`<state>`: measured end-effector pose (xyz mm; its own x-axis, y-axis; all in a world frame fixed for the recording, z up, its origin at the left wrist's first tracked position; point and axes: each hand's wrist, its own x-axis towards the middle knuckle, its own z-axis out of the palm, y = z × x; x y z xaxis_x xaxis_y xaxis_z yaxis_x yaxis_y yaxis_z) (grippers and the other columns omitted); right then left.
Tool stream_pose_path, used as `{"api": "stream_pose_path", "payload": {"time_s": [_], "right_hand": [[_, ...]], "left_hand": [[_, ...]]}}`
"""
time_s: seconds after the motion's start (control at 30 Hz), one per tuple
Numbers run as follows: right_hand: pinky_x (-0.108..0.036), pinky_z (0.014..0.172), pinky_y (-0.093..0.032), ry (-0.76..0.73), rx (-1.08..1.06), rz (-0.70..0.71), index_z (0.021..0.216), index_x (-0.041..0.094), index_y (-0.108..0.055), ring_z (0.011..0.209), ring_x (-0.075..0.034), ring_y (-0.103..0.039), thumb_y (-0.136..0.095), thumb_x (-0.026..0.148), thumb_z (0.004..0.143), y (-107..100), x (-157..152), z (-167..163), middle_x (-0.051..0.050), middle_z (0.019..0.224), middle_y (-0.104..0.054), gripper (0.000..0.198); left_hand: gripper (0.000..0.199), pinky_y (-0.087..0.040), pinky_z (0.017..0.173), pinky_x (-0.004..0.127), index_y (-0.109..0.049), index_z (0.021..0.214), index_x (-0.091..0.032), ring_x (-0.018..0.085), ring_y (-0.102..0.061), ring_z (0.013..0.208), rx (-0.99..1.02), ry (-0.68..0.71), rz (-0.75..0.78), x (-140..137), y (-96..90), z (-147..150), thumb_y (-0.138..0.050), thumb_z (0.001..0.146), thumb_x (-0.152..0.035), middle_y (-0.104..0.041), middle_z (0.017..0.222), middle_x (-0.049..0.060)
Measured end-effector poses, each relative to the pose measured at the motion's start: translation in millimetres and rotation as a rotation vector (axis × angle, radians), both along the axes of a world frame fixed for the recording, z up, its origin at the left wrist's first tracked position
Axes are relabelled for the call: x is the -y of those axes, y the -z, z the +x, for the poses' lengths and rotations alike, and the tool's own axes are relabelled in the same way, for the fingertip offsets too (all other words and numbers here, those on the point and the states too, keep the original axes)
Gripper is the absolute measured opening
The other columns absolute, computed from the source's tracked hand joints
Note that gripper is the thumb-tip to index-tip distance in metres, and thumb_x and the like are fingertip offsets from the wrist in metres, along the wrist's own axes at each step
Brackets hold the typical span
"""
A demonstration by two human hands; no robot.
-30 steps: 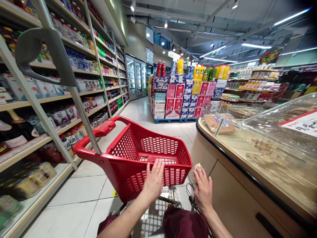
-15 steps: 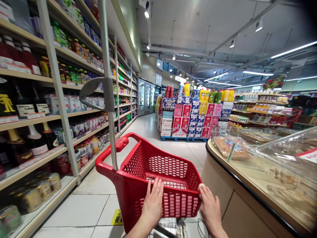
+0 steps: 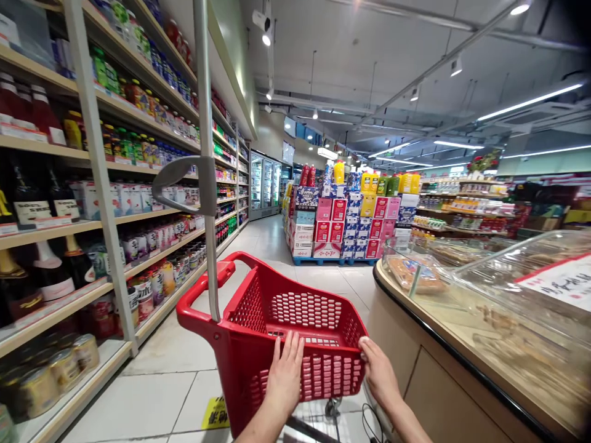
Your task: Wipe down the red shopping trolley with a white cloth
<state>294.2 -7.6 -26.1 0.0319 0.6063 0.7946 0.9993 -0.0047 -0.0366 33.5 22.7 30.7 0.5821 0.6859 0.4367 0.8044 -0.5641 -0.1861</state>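
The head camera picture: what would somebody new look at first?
Probably the bright red cart, low in the middle, with a metal pole rising from its left end. Next, perhaps, the stack of colourful boxes farther back, with red, yellow and green bottles on top. The yellow floor marking beside the cart stands out too.

Basket [image 3: 325,351] red, grid-holed; loop handle [image 3: 207,184] grey; floor tiles [image 3: 159,400] white; sticker [image 3: 215,413] yellow-black
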Motion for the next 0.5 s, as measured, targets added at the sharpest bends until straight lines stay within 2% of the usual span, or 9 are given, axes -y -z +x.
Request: {"api": "stream_pose_path", "payload": {"time_s": [0.1,0.17,0.27,0.33,0.43,0.5], "right_hand": [[-0.033,0.087,-0.043,-0.150,0.025,-0.033,0.111,0.019,-0.057,0.107,-0.016,-0.051,-0.033,0.004,0.068,-14,-3,-28,-0.006,0.114,-0.058,0.053],[-0.034,0.086,-0.043,-0.184,0.001,-0.047,0.110,0.018,-0.057,0.106,-0.017,-0.051,-0.032,0.003,0.068,-31,-2,-37,-0.008,0.113,-0.058,0.051],[-0.034,0.078,-0.044,-0.142,-0.108,-0.075,0.098,0.016,-0.062,0.094,-0.019,-0.056,-0.030,0.002,0.071,-59,5,-35,-0.011,0.098,-0.064,0.044],[-0.031,0.078,-0.043,-0.129,-0.126,-0.123,0.091,0.017,-0.063,0.090,-0.017,-0.056,-0.030,0.002,0.072,-74,10,-34,-0.010,0.092,-0.064,0.041],[-0.024,0.080,-0.042,-0.108,-0.103,-0.227,0.088,0.021,-0.061,0.092,-0.013,-0.054,-0.037,0.007,0.075,-83,10,-40,-0.004,0.094,-0.063,0.031],[-0.024,0.081,-0.041,-0.069,-0.096,-0.298,0.094,0.022,-0.059,0.097,-0.013,-0.051,-0.044,0.011,0.074,-85,3,-41,-0.002,0.100,-0.061,0.027]], "left_hand": [[0.068,-0.014,0.106,0.047,-0.028,0.133,-0.014,0.023,-0.016,0.131,-0.001,-0.009,-0.020,-2,-4.0,2,-0.036,0.066,-0.006,-0.027,0.140,0.006],[0.067,-0.014,0.105,0.047,-0.030,0.132,-0.014,0.023,-0.017,0.131,-0.010,-0.011,-0.045,-3,-8.7,3,-0.036,0.066,-0.007,-0.027,0.140,0.006],[0.062,-0.015,0.105,0.046,-0.036,0.129,-0.015,0.023,-0.022,0.129,0.004,0.000,-0.096,-3,-18.8,4,-0.038,0.067,-0.012,-0.032,0.138,0.006],[0.058,-0.015,0.105,0.046,-0.042,0.126,-0.014,0.023,-0.026,0.127,0.028,-0.007,-0.102,-1,-25.5,6,-0.038,0.068,-0.016,-0.037,0.135,0.007],[0.054,-0.011,0.104,0.048,-0.046,0.122,-0.010,0.025,-0.031,0.125,0.002,-0.009,-0.038,-1,-31.9,9,-0.036,0.070,-0.017,-0.042,0.131,0.011],[0.055,-0.008,0.103,0.051,-0.044,0.122,-0.005,0.027,-0.033,0.123,-0.020,0.007,0.003,-6,-33.9,13,-0.034,0.070,-0.019,-0.044,0.129,0.015]]}}
